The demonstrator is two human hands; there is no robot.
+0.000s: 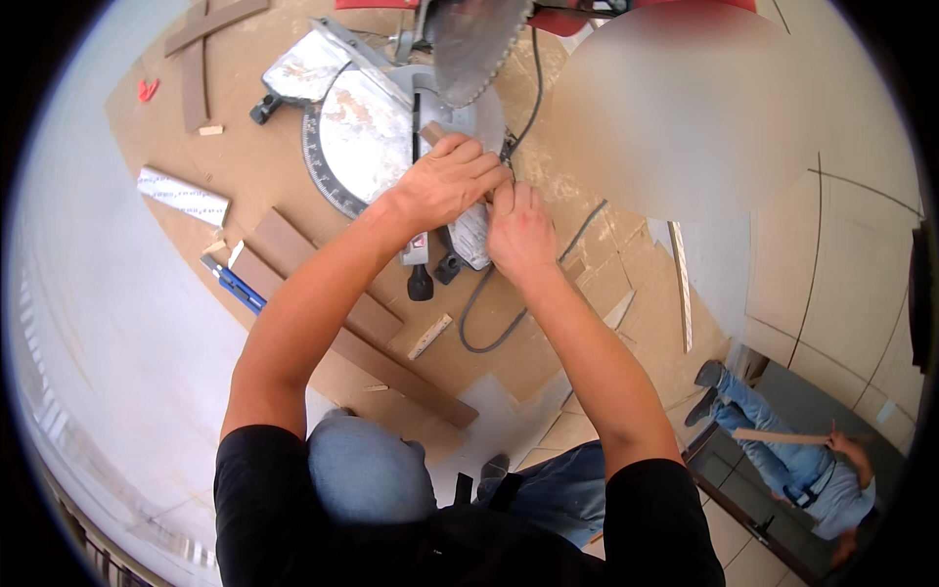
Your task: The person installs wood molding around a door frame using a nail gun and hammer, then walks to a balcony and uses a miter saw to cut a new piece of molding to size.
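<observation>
A miter saw with a round, worn metal table point(367, 127) lies ahead of me, its toothed blade point(477, 49) raised above the far side. On that table, my left hand point(452, 184) is closed over a narrow brown wood piece point(432, 131), whose end pokes out past my knuckles near the slot. Close against it, my right hand point(521, 230) is closed at the near end of the same piece, by the saw's fence. Most of the wood is hidden under my fingers. The saw's black knob point(420, 284) sticks out below my left wrist.
Brown boards point(401, 377) lie under my left arm, beside a blue utility knife point(235, 284). More boards point(195, 78) cross at the far left. A grey power cord point(479, 347) loops near my right forearm. At lower right, another person point(782, 460) holds a wood strip.
</observation>
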